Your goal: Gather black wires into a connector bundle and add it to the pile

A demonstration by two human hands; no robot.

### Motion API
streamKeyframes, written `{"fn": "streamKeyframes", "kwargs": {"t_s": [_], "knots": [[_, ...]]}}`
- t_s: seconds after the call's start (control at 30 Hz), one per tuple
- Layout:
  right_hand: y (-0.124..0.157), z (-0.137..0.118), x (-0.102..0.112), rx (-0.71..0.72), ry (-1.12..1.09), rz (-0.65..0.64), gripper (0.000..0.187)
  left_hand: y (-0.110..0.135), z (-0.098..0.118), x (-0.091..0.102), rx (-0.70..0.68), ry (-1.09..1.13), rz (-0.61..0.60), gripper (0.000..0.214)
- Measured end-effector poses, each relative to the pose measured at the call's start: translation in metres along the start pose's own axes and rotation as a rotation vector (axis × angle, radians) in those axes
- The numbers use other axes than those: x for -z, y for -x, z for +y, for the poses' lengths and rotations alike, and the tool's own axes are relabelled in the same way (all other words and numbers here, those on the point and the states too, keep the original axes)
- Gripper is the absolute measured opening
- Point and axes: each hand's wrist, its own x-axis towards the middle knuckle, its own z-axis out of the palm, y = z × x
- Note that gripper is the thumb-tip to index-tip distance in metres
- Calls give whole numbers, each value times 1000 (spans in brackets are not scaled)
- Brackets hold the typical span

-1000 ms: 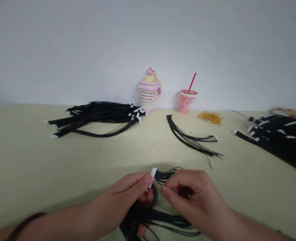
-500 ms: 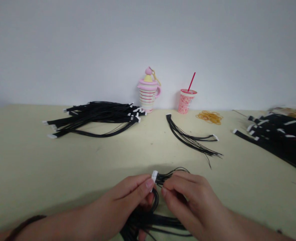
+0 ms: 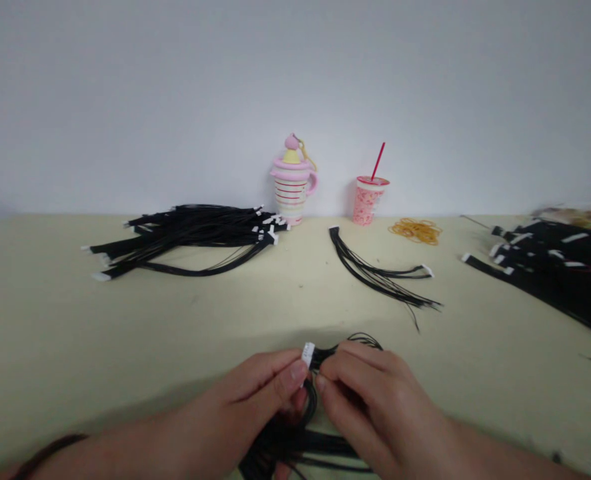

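A white connector [image 3: 307,354] with black wires running out of it is pinched between the thumb and fingers of my left hand [image 3: 268,393]. Just right of the connector, my right hand [image 3: 375,393] has its thumb and forefinger closed on a thin black wire [image 3: 317,372]; its tip is mostly hidden by the fingers. More black wires [image 3: 368,339] arch out behind my right fingers. Below both hands, the bundle of black wires [image 3: 300,443] loops under my left palm and spreads along the table's near edge.
Black wire harnesses with white connectors lie piled at the left [image 3: 190,230] and the right [image 3: 575,267]. A single harness [image 3: 375,273] rests mid-table. Behind it stand a pink striped mug [image 3: 290,190] and a pink cup with a straw [image 3: 369,200], beside yellow rubber bands [image 3: 415,231].
My right hand has shifted slightly left, closer to the white connector. My left hand keeps its hold on it. The view has tilted a little.
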Motion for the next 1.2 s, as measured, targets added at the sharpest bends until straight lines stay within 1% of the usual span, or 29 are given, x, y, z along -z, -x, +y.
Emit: {"fn": "streamKeyframes", "kwargs": {"t_s": [0.07, 0.13, 0.2, 0.23, 0.3, 0.33, 0.37, 0.43, 0.47, 0.53, 0.6, 0.7, 0.73, 0.83, 0.87, 0.9, 0.93, 0.97, 1.0, 1.03, 1.1, 1.13, 1.2], "knots": [[1, 3, -2, -8, -32, 43, 16, -1, -1, 0, 18, 88, -20, 35], [1, 9, -2, -28, -56, 119, 14, -3, -2, 0, 34, 174, -4, 34], [1, 19, 1, -37, -15, 210, 4, -5, -3, 1, 49, 221, 32, 36], [1, 25, 4, -40, 31, 253, 12, -5, -3, 1, 61, 234, 40, 37], [0, 38, 11, -57, 104, 310, 37, -5, -1, 2, 89, 240, 24, 40], [-1, 44, 14, -90, 97, 306, 40, -4, 0, 2, 100, 234, 8, 40], [-2, 49, 17, -147, 52, 278, 35, -4, 1, 2, 105, 221, -8, 41], [-5, 59, 22, -291, -101, 192, 14, -3, 4, 3, 109, 186, -36, 42], [-6, 62, 23, -353, -175, 159, 7, -3, 5, 3, 115, 174, -54, 42], [-8, 67, 24, -412, -238, 157, 10, -3, 7, 4, 129, 159, -85, 43], [-9, 71, 25, -376, -166, 208, 9, -4, 7, 6, 147, 156, -110, 43], [-8, 71, 27, -229, 54, 245, 6, -4, 6, 7, 149, 170, -96, 43], [-8, 68, 28, -172, 112, 266, 10, -4, 5, 8, 148, 190, -84, 43], [-4, 51, 34, -32, 166, 403, 32, -5, 2, 7, 106, 274, -62, 40], [-2, 42, 35, 11, 149, 447, 36, -6, 0, 6, 93, 298, -61, 40], [0, 32, 35, 47, 125, 466, 34, -6, -1, 6, 86, 314, -56, 40], [3, 23, 34, 91, 92, 452, 28, -7, -2, 5, 74, 325, -43, 39], [5, 13, 32, 125, 75, 398, 19, -7, -4, 4, 61, 336, -26, 40], [7, 5, 28, 144, 66, 294, 10, -8, -5, 3, 49, 347, -9, 39], [9, -1, 24, 154, 73, 174, 9, -8, -6, 3, 33, 357, 10, 38], [11, -7, 14, 133, 94, -43, 20, -8, -8, 1, 1, 375, 51, 37], [11, -8, 9, 114, 90, -123, 23, -8, -8, 1, 0, 372, 62, 37], [11, -6, 2, 74, 47, -221, 23, -8, -7, -1, 4, 345, 83, 38]]}}
